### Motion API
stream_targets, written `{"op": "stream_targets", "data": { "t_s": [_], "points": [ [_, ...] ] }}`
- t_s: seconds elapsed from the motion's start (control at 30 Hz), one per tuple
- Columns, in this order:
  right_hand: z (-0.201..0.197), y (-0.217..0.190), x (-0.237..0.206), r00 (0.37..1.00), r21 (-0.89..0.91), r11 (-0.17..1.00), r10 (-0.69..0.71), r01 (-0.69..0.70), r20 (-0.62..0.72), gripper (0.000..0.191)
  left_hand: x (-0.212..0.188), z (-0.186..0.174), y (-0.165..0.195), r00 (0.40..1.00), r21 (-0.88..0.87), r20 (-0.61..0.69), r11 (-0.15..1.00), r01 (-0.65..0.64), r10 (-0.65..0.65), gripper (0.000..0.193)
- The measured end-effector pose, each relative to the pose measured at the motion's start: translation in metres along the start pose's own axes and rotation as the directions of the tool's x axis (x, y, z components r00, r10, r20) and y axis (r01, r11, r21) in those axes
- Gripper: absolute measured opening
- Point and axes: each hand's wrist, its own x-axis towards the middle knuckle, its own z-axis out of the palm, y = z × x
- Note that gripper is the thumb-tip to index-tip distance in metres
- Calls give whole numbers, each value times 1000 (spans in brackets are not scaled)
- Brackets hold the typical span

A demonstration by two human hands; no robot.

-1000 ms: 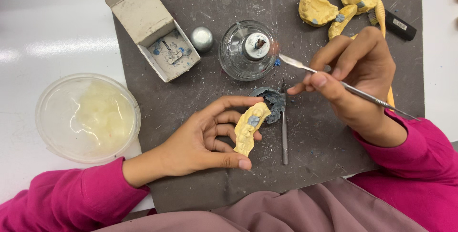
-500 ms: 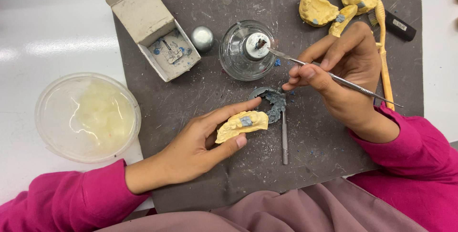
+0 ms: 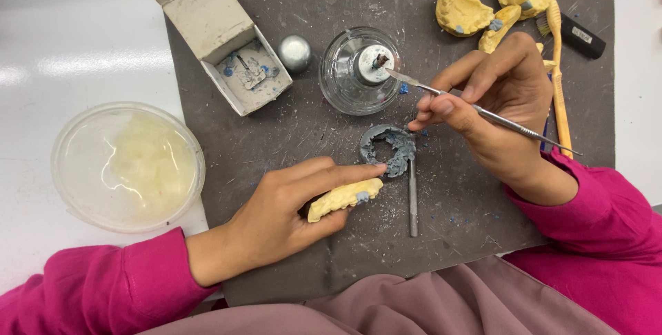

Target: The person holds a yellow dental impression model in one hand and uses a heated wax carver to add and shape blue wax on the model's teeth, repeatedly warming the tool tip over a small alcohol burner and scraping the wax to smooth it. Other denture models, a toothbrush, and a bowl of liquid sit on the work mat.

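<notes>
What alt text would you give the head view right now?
The right hand holds a thin metal instrument with its tip at the wick of a glass spirit lamp. The left hand grips a yellow dental cast on a grey mat.

We have one view only, worn on the person's head, facing almost straight down and close over the grey work mat [image 3: 289, 135] (its far edge is cut off). Both forearms enter from the bottom edge; no second view shares the scene.
</notes>
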Motion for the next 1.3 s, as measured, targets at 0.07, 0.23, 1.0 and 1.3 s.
{"op": "stream_targets", "data": {
  "t_s": [0.07, 0.23, 1.0, 1.3],
  "points": [
    [-1, -5, 2, 999, 13, 999, 35, -34, -28, 27, 0, 0, -1, 1000, -13, -13, 1000, -17, 17, 58],
    [-12, -31, 8, 992, -420, 899, -101, 125, 77, 23, -1, 0, -3, 997, -41, -25, 996, -75, 74, 53],
    [-2, -48, -8, 721, -701, 562, 246, 438, 647, 42, -2, -4, 0, 998, -296, 23, 953, 71, -67, 57],
    [-24, -54, -10, 754, -304, 933, 56, 195, 655, 23, 1, -3, -2, 987, -482, 112, 862, 159, -119, 62]
  ]
}}
